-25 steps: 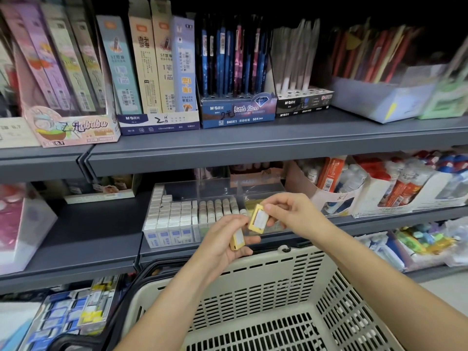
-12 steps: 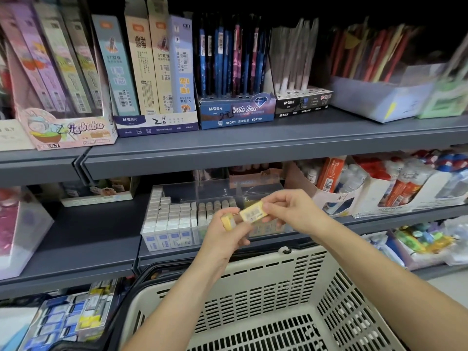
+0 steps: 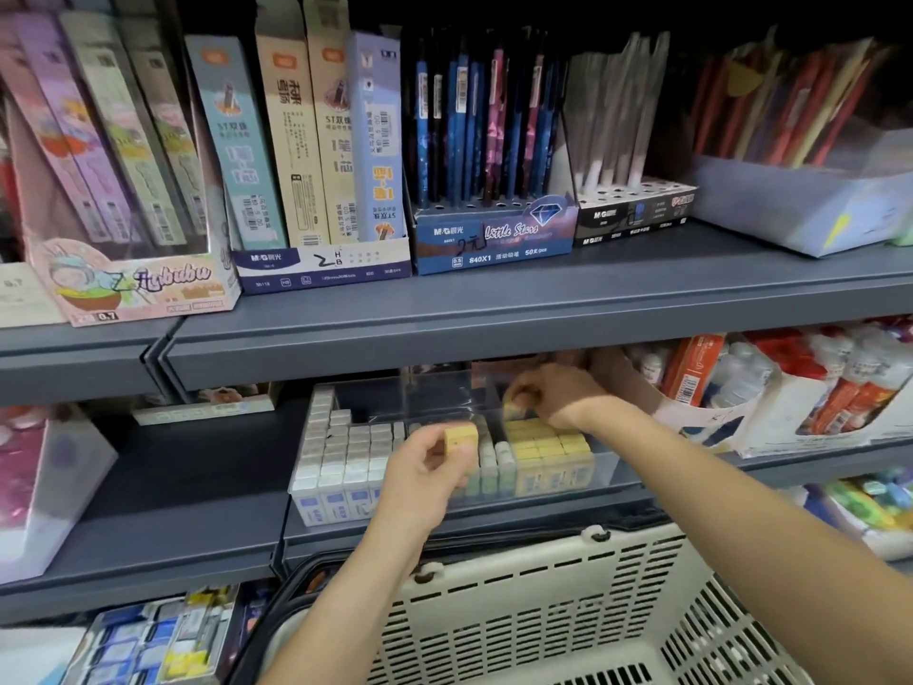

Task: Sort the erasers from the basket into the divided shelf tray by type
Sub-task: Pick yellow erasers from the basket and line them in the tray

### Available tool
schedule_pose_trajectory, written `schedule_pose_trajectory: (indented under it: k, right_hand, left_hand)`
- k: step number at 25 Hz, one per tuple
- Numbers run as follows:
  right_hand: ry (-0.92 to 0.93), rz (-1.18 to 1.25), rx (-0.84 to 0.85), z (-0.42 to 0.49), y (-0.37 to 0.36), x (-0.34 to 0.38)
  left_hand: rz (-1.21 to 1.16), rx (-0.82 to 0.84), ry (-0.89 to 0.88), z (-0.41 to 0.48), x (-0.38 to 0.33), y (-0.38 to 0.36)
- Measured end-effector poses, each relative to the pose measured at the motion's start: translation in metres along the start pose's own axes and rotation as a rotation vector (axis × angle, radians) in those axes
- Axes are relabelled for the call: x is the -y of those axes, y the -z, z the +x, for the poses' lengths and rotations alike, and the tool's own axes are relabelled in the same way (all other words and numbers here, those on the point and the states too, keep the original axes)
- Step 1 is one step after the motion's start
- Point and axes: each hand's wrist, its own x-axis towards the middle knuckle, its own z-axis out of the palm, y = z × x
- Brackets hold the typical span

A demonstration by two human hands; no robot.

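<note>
Left hand (image 3: 425, 467): raised before the clear divided tray (image 3: 605, 469), thumb and curled fingers pinched on one yellow eraser (image 3: 462, 435), held just above the tray's front edge.
Right hand (image 3: 553, 398): reached into the tray's right compartment, fingers closed round a second yellow eraser (image 3: 516, 406), held just above the yellow erasers (image 3: 548, 444) stood there in rows.
Left compartment: filled with white erasers (image 3: 341, 452) in blue-printed sleeves, stacked higher toward the left wall.
Middle strip: packed with a few narrow pale erasers (image 3: 494, 462); type could not be told.
Tray: sat on the grey middle shelf (image 3: 197, 487), just left of a carton of glue bottles (image 3: 691, 412).
Basket (image 3: 543, 610): cream, slotted, seen below the shelf edge, interior mostly out of frame.
</note>
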Motion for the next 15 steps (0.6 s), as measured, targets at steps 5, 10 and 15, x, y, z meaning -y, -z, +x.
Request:
schedule_pose_trajectory:
  k: [5,10,15]
  right_hand:
    - [0.029,0.068,0.104,0.000,-0.006,-0.004]
    - [0.066,0.158,-0.043,-0.028,0.005,0.007]
    - [0.134,0.501,-0.075,-0.072,0.011,0.032]
  left_hand:
    - [-0.060,-0.054,0.050,0.005,-0.003,-0.004]
    - [-0.019,-0.070,0.021,0.005,-0.002,-0.008]
    - [0.137,-0.042,-0.076,0.005,-0.005,-0.024]
